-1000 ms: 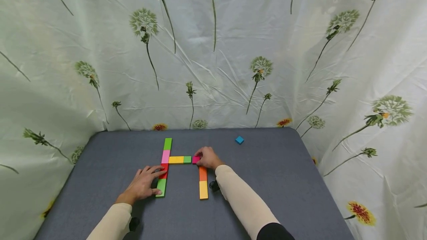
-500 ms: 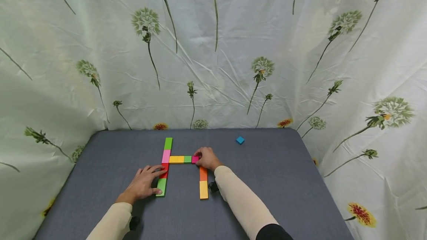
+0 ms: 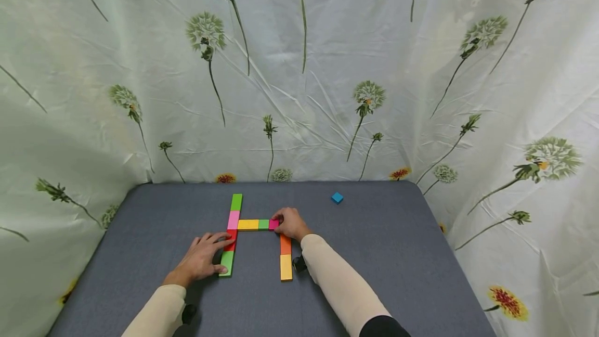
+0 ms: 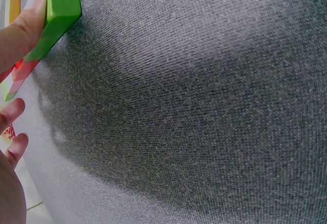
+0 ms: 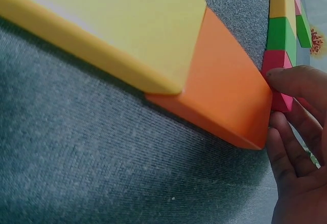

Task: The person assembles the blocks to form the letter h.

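Observation:
Flat coloured blocks lie joined on the grey table. The left column runs from a light green block (image 3: 236, 202) through a pink block (image 3: 233, 219) and a red block (image 3: 230, 247) to a green block (image 3: 228, 259). My left hand (image 3: 198, 259) rests on it, thumb on the green block, fingertips at the red one. From the column a yellow block (image 3: 248, 224) and a small green block (image 3: 263, 224) reach right to a magenta block (image 3: 273, 224), which my right hand (image 3: 294, 224) pinches. Below that hand an orange block (image 3: 285, 245) meets a yellow-orange block (image 3: 286, 268).
A lone blue block (image 3: 337, 198) lies near the far edge of the grey table (image 3: 374, 254), right of the others. A pale curtain (image 3: 309, 92) with dandelion prints hangs behind and at both sides of the table.
My right hand has slid the magenta block slightly left, closing the small gap to the small green block. The left hand has stayed in place.

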A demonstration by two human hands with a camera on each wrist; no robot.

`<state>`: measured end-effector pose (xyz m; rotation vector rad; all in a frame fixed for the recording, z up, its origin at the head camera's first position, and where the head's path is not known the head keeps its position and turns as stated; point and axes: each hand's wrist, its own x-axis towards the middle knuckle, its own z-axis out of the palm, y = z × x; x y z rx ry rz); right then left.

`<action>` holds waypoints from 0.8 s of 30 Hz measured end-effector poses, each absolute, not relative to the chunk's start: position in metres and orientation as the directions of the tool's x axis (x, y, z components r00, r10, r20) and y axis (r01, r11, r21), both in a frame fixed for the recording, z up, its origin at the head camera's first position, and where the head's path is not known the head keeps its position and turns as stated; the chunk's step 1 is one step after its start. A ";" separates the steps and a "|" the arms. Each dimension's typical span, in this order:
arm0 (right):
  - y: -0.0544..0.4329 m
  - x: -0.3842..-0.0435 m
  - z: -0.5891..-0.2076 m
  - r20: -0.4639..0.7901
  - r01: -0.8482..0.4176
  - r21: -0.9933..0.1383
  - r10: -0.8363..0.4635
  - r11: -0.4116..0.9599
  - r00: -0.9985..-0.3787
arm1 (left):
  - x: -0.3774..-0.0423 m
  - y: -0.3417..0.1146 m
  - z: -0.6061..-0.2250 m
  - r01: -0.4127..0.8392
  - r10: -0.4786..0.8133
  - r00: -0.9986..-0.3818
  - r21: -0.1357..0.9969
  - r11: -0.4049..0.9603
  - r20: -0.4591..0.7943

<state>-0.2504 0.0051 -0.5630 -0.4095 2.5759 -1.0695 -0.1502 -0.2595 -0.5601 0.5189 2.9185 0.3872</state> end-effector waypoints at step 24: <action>0.009 -0.250 -0.562 -0.158 -0.166 -0.734 -0.403 0.659 -0.902 | -0.149 -0.260 -0.559 0.307 0.350 -0.929 0.281 0.909 -0.118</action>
